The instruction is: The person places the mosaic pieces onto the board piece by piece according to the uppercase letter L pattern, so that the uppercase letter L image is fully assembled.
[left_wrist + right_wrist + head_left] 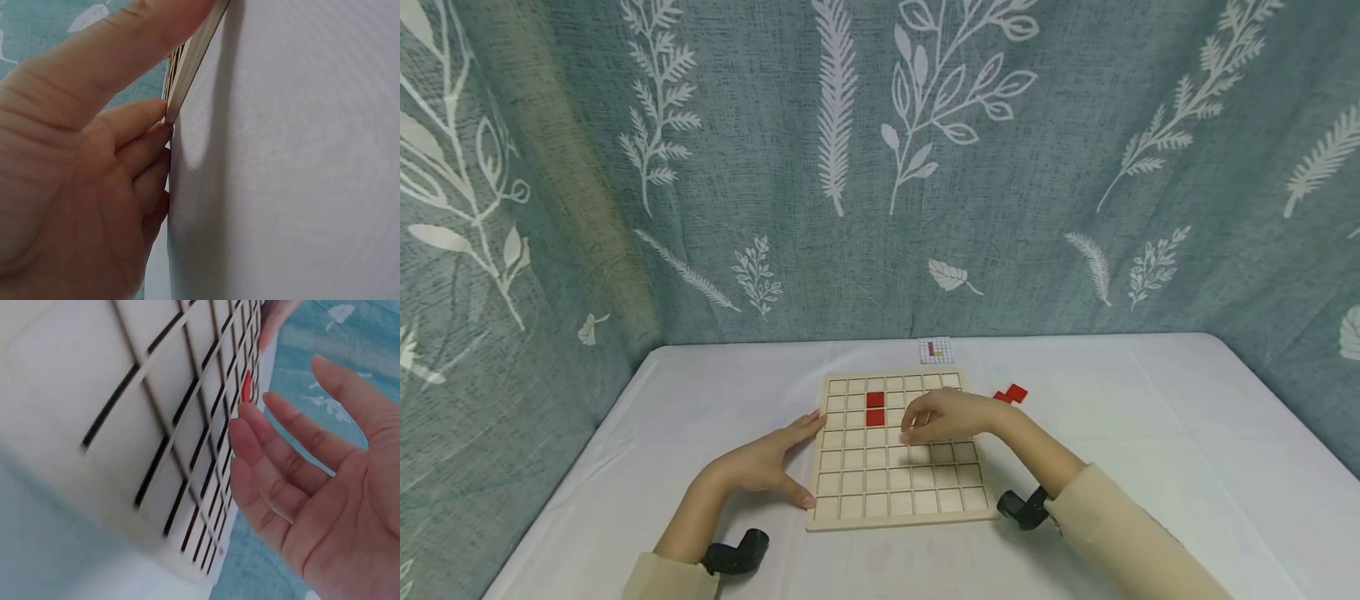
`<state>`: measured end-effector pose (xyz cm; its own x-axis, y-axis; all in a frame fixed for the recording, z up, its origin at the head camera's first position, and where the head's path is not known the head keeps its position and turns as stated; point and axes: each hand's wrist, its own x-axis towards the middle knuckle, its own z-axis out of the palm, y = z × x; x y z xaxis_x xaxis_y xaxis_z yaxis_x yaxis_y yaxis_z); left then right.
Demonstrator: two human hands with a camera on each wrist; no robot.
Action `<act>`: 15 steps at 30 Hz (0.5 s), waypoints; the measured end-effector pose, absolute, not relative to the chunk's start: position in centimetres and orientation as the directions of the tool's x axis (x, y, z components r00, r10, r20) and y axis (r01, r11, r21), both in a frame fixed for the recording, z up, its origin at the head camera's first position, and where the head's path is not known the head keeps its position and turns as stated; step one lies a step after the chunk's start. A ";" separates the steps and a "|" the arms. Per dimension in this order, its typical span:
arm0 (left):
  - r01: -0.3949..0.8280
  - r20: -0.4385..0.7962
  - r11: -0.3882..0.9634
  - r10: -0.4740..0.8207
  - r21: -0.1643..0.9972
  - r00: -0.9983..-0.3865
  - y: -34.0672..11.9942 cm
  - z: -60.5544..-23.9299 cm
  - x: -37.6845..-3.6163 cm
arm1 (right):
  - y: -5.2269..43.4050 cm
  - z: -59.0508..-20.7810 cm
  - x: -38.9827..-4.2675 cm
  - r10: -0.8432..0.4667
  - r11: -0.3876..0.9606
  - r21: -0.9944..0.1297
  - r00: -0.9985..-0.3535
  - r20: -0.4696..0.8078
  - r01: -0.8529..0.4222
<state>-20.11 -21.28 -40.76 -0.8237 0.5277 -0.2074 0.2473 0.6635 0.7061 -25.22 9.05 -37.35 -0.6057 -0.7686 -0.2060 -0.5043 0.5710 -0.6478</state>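
A pale wooden grid board (850, 507) lies flat on the white table. Two red square tiles (876, 408) sit in neighbouring cells of one column, towards its far side. My left hand (767, 461) touches the board's left edge, its thumb and fingers spread apart; the left wrist view shows fingertips against the wooden edge (194, 65). Over the right half of the grid hovers my right hand (947, 415), just right of the red tiles. Its fingers (275, 465) are relaxed and slightly bent in the right wrist view, and nothing shows between them.
Loose red tiles (1017, 392) lie on the table beyond the right forearm, partly hidden by it. A small card (936, 350) with a printed coloured grid lies behind the board. A leaf-patterned curtain (865, 275) hangs along the table's back edge.
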 end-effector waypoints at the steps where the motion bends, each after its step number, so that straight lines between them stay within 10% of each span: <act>1: 0.251 -0.207 0.664 0.530 0.705 -0.823 -21.3 -40.8 -20.1 | 9.4 -37.4 -25.3 -0.768 0.569 -0.651 -0.608 -0.202 -0.502; 15: 0.235 -0.217 0.665 0.522 0.709 -0.825 -21.2 -41.0 -20.3 | 14.7 -38.1 -25.9 -0.748 0.531 -0.659 -0.660 -0.069 -0.533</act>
<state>-20.32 -21.21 -41.04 -0.8245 0.5224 -0.2174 0.2345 0.6653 0.7088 -25.89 14.73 -38.08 -0.6599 -0.7482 -0.0691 -0.5329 0.5309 -0.6589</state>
